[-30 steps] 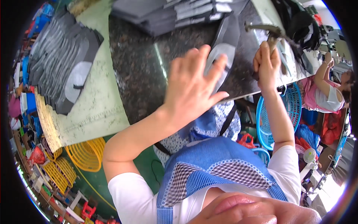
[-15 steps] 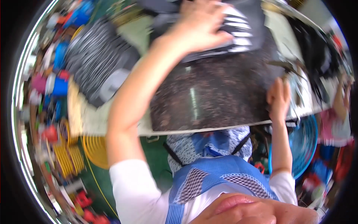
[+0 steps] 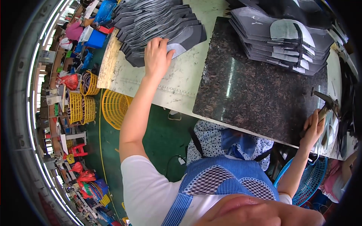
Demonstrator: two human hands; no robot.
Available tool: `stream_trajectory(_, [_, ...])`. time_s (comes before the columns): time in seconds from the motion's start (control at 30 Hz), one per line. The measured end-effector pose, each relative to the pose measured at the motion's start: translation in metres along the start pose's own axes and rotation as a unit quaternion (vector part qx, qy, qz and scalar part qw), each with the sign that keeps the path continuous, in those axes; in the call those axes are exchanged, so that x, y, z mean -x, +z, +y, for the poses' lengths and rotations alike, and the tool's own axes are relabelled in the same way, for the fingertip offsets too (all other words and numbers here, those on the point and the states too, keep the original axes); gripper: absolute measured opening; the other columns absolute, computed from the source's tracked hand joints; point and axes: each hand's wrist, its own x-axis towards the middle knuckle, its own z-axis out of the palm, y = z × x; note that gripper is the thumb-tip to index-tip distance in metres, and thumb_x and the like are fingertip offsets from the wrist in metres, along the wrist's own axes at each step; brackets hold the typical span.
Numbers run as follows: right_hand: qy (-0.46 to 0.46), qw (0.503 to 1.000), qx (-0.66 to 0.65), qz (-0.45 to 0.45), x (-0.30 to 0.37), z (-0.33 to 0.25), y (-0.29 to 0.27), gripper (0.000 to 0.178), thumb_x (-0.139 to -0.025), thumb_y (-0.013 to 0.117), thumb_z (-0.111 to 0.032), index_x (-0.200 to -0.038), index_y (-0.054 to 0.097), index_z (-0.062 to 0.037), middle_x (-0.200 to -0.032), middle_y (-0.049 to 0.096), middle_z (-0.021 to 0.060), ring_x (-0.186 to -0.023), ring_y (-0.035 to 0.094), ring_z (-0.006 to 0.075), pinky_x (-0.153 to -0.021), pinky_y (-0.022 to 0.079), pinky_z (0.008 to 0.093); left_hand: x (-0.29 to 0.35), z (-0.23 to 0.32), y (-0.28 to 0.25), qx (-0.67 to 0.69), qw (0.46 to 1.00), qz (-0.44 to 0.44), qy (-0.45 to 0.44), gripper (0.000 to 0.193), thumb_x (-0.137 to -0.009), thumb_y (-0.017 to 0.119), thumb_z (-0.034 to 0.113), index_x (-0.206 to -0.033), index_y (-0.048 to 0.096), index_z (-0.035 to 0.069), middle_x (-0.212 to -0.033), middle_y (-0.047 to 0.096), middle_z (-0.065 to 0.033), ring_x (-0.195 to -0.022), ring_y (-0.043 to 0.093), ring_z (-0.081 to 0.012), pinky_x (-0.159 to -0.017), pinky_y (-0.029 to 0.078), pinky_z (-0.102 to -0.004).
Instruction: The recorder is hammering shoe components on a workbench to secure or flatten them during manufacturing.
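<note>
Our left hand (image 3: 157,56) lies flat, grip spread, on the top grey piece (image 3: 184,37) of the fanned stack at the counter's (image 3: 181,81) far left, right hand (image 3: 313,130) wrapped round a hammer (image 3: 324,103) — a careless drag could slide neighbours off the edge.

A: Bright, even overhead light. Glare streak on the dark stone slab (image 3: 260,90), upper centre.
B: Shadows?
A: Soft, short ones under the stacked grey pieces (image 3: 162,26), upper left.
B: Sharpness?
A: Centre crisp, no motion blur. Strong fisheye bend; desk (image 3: 181,86) edge curves. Black vignette rings the frame, left rim smeared, bottom-edge close-up out of focus.
</note>
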Motion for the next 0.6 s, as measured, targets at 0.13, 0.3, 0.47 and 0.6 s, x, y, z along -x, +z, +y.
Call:
stream_trajectory(0.13, [-0.001,1.0,0.014,0.006,0.001,0.001,-0.003,0.011,-0.103,0.057,-0.015,-0.106,0.055,-0.0048,-0.067,0.036,-0.0045,-0.053,0.031,0.0032,-0.045,0.028,0.0208,-0.006,0.026,-0.035,0.147,0.975,-0.134,-0.1,0.029,-0.077,0.081,0.021,-0.08,0.059,0.003,-0.09,0.063,-0.0157,-0.102,0.062,-0.0347,-0.093,0.047,-0.0445])
stream_trajectory(0.3, [-0.005,1.0,0.014,0.018,-0.001,0.004,-0.007,0.011,-0.102,0.059,-0.015,-0.106,0.057,-0.0049,-0.067,0.038,-0.0048,-0.053,0.034,0.0035,-0.045,0.028,0.0206,0.008,0.085,-0.096,0.295,0.894,-0.335,0.032,0.036,-0.078,0.078,0.031,-0.085,0.059,0.001,-0.07,0.064,-0.0165,-0.067,0.064,-0.0343,-0.062,0.05,-0.0426])
stream_trajectory(0.47, [-0.008,0.997,0.073,0.038,0.004,-0.006,0.002,0.01,-0.099,0.061,-0.015,-0.102,0.06,-0.0049,-0.069,0.049,-0.0028,-0.052,0.042,0.0061,-0.046,0.032,0.0227,0.008,0.155,-0.125,0.594,0.679,-0.401,0.16,0.059,-0.079,0.078,0.014,-0.13,0.051,0.0,-0.115,0.063,-0.008,-0.11,0.06,-0.0175,-0.09,0.047,-0.0302])
stream_trajectory(0.6, [0.002,0.999,-0.022,-0.03,-0.001,-0.01,0.007,0.015,-0.1,0.061,-0.017,-0.099,0.056,-0.0029,-0.07,0.048,-0.0017,-0.05,0.045,0.0077,-0.046,0.034,0.0228,-0.019,0.215,-0.065,0.548,0.677,-0.474,0.132,0.024,-0.101,0.061,0.023,-0.093,0.055,0.001,-0.08,0.047,-0.0004,-0.075,0.044,-0.01,-0.068,0.042,-0.03])
